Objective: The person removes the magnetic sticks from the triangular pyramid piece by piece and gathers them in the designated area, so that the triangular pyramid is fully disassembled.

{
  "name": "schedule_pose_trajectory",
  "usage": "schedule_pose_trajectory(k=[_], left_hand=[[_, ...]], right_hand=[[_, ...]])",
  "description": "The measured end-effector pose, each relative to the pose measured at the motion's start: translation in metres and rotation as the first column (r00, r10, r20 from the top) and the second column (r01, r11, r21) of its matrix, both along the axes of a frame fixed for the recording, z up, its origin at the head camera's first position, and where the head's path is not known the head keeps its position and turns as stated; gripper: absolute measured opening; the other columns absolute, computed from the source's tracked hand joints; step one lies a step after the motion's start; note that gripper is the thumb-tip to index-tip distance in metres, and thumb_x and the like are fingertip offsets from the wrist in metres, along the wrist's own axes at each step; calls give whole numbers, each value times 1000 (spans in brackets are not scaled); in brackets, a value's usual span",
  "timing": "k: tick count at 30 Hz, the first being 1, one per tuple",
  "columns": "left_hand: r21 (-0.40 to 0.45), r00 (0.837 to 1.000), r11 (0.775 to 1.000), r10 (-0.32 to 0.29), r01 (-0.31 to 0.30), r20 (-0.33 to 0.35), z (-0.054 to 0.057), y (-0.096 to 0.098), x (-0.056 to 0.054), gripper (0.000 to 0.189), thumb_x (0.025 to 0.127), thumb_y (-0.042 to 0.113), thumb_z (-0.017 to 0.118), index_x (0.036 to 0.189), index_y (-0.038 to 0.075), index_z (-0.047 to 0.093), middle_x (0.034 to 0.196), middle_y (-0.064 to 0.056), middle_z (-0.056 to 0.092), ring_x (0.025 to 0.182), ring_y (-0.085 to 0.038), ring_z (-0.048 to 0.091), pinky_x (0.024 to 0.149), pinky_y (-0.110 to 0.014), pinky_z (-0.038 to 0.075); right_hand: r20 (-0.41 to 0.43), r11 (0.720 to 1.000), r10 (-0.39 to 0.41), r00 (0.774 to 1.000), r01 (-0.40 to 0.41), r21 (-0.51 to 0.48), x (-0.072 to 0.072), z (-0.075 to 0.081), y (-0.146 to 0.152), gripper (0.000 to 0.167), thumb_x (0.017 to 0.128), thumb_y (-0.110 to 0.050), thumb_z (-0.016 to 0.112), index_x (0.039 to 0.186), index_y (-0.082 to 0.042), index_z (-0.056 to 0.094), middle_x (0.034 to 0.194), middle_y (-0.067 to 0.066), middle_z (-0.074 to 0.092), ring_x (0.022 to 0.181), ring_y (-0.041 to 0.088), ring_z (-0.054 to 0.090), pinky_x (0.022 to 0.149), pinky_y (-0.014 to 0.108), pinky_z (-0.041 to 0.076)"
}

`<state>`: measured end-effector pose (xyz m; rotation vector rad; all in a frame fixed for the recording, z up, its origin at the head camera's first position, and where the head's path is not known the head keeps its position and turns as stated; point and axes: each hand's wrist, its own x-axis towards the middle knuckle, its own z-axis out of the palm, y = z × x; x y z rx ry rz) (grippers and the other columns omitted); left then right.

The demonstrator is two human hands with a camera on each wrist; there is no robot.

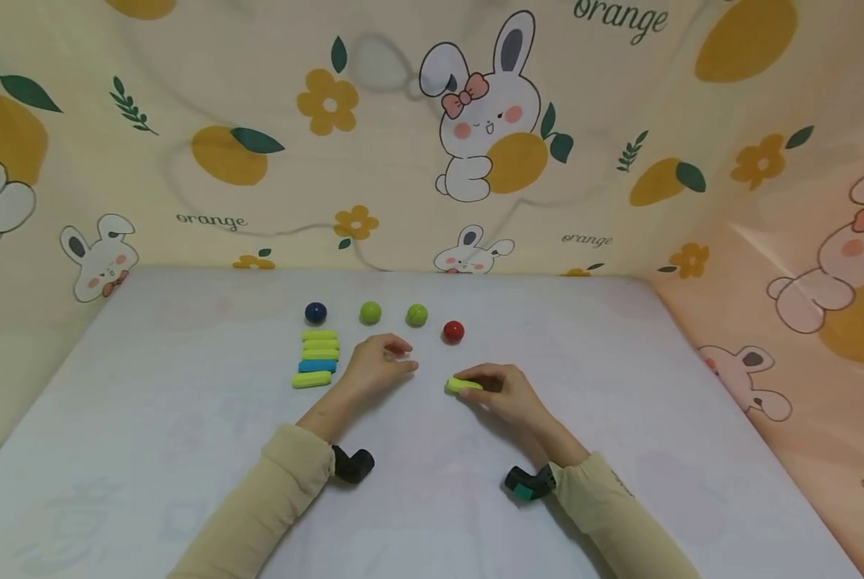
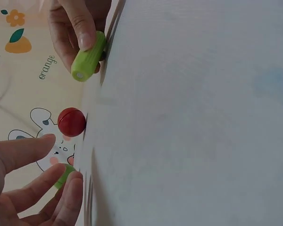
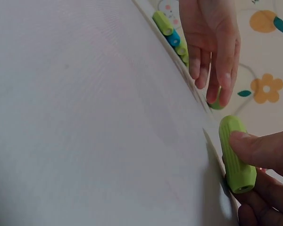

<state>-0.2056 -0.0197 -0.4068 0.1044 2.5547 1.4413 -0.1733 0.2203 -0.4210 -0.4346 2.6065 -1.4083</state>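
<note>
In the head view my right hand [image 1: 504, 392] pinches a short ribbed yellow-green handle [image 1: 462, 385] between thumb and fingers, close over the white table. The right wrist view shows this handle [image 3: 236, 155] with a small hole in its end. My left hand [image 1: 378, 363] holds nothing, its fingers relaxed and apart. To its left lies a column of similar sticks: several yellow-green handles [image 1: 320, 355] and one blue handle [image 1: 318, 367]. Beyond the hands sit a red ball [image 1: 453, 331], two green balls [image 1: 370, 313] and a dark blue ball [image 1: 316, 313] in a loose row.
A white cloth covers the table [image 1: 417, 515]. Behind and to the right rises a cream curtain [image 1: 388, 177] printed with rabbits and oranges. Each wrist carries a black camera [image 1: 354, 465] that juts inward over the table.
</note>
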Motion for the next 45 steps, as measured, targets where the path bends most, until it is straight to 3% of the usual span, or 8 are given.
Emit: schedule_pose_trajectory(k=[10,23,32,39,45], left_hand=[[-15,1000,1000,-13,13,-19,8,-13,13,25,85,18,71,107,7,67,106,-8,66,91,-20,60,83,-34,49],[-40,998,999,-37,35,-43,6,-28,16,28,83,15,73,109,5,67,110,-9,65,90,-19,59,82,-34,49],[-32,994,993,-112,112,-4,6,-35,21,31,81,13,75,110,6,67,112,-7,66,88,-16,64,80,-32,51],[-57,986,984,-168,166,-23,5,-41,24,40,77,11,80,113,4,65,110,-11,67,77,-11,62,75,-27,50],[-61,984,983,-176,174,-36,6,-47,25,40,77,12,80,113,3,65,111,-12,66,79,-11,63,77,-29,51]], right_hand=[[-5,1000,8,1000,-8,-16,0,-1,-12,26,84,-13,73,110,-8,72,111,8,70,100,19,62,86,25,49],[-1,999,36,999,-36,-27,-5,0,-28,27,84,-15,74,110,-9,72,111,7,70,100,20,62,87,27,49],[-10,998,49,999,-49,-30,-8,3,-42,27,84,-13,72,110,-8,71,110,7,70,99,19,62,87,28,48],[-18,998,53,998,-53,-16,-11,0,-53,25,84,-13,73,109,-10,72,109,5,71,94,16,60,82,25,48],[-33,996,84,996,-85,-15,-12,-2,-60,26,84,-11,72,109,-8,71,109,8,70,97,19,62,85,30,50]])
